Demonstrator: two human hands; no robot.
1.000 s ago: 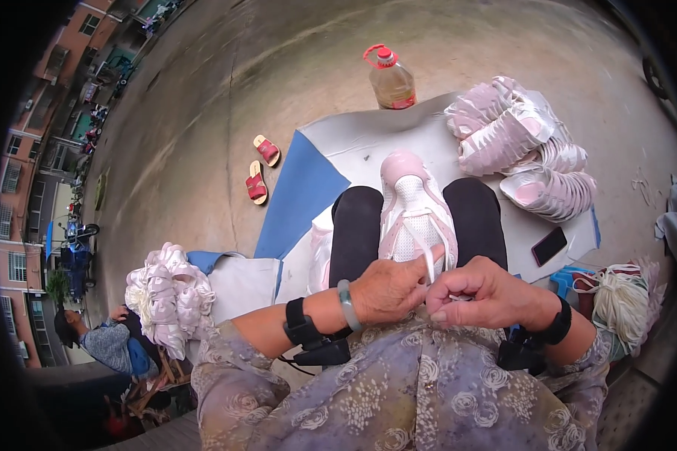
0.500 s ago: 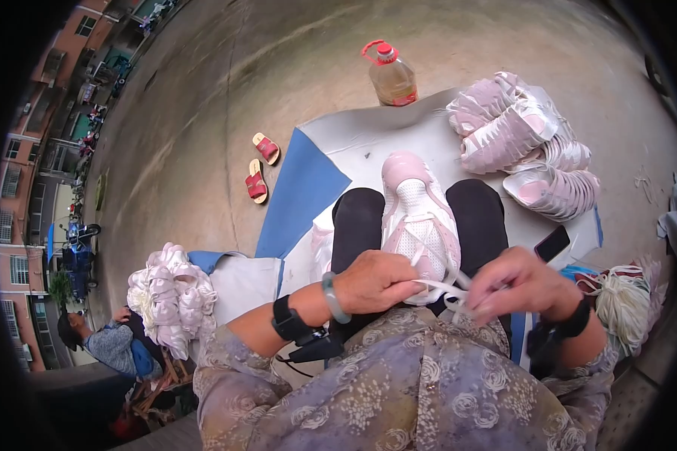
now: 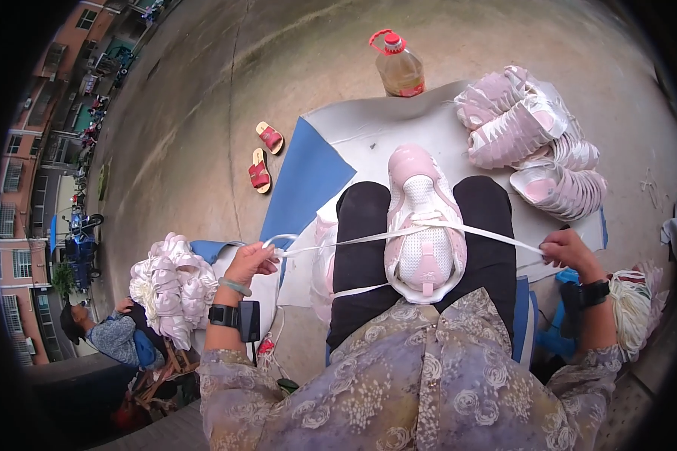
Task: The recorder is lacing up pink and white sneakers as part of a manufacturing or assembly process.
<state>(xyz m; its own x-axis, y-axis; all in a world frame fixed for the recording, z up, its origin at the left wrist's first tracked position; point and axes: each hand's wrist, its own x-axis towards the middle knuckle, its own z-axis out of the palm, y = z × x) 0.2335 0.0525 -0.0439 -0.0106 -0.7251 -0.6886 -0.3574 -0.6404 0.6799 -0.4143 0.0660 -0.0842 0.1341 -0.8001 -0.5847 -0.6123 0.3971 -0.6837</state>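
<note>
A pink and white sneaker (image 3: 432, 263) lies between my black-trousered thighs, its toe pointing away from me. A white shoelace (image 3: 500, 236) stretches tight across its top, out to both sides. To the left, my left hand (image 3: 252, 263) is closed on one end of the lace, with a loop standing out beside the fingers. My right hand (image 3: 566, 251) pinches the other end, off to the right past my knee. Beside my left thigh, another pink and white shoe (image 3: 324, 259) is partly hidden.
Stacked pink-white shoe pieces (image 3: 530, 143) lie far right, with another pile (image 3: 173, 286) at left. A bundle of white laces (image 3: 630, 308) sits near right. Beyond the blue-white sheet (image 3: 305, 180) stand a red-capped bottle (image 3: 400, 71) and red slippers (image 3: 259, 174). A person (image 3: 120, 338) sits far left.
My hands were close together at the shoe's heel, handling the lace. They have moved wide apart, left and right, pulling the lace taut across the shoe.
</note>
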